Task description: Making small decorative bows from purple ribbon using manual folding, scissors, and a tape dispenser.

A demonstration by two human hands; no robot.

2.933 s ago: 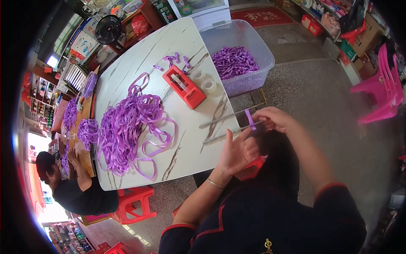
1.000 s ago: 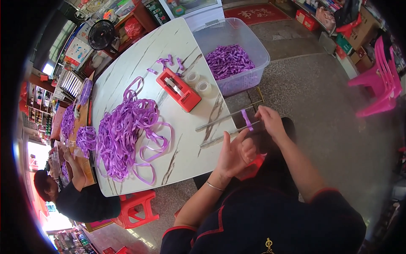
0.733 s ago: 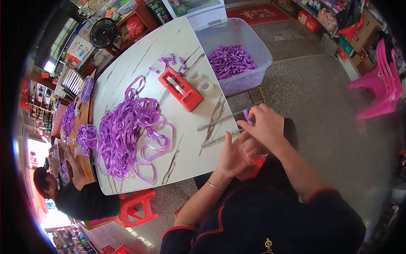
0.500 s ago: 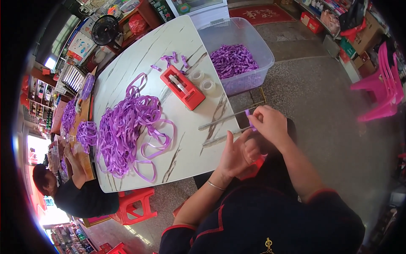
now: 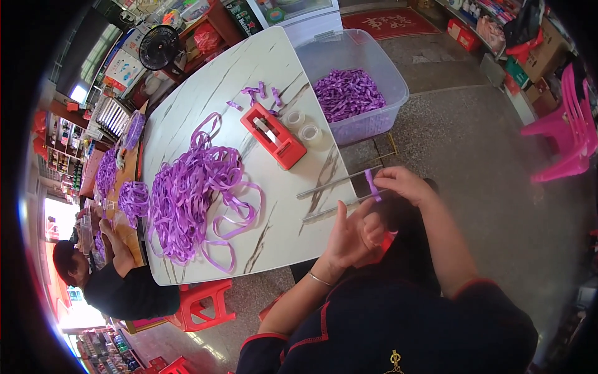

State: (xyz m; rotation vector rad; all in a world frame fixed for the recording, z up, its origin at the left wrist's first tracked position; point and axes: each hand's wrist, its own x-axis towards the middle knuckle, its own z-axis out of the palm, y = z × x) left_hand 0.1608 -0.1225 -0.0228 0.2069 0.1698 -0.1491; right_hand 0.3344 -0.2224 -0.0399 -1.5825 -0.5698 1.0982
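A short piece of purple ribbon (image 5: 372, 186) spans the ends of two thin metal rods (image 5: 330, 186) that stick out past the table's right edge. The fingertips of my right hand (image 5: 403, 185) are closed on its right side. Just below, my left hand (image 5: 352, 237) is turned palm up, thumb raised and fingers loosely curled, with nothing seen in it; its index finger reaches near the ribbon's lower end. Left of the rods stands a red tape dispenser (image 5: 274, 138), with clear tape rolls (image 5: 309, 133) beside it. A large heap of purple ribbon (image 5: 193, 196) lies farther left.
Several small folded ribbon pieces (image 5: 252, 92) lie behind the dispenser on the white marbled table (image 5: 274, 56). Beyond its right edge stands a clear plastic bin (image 5: 403, 93) of purple pieces. Another person (image 5: 124, 283) sits at the left near a red stool (image 5: 205, 305).
My right fingers have moved slightly to the right along the ribbon, and more of it shows between the rods. My left hand keeps nearly the same pose. The whole view has shifted a little.
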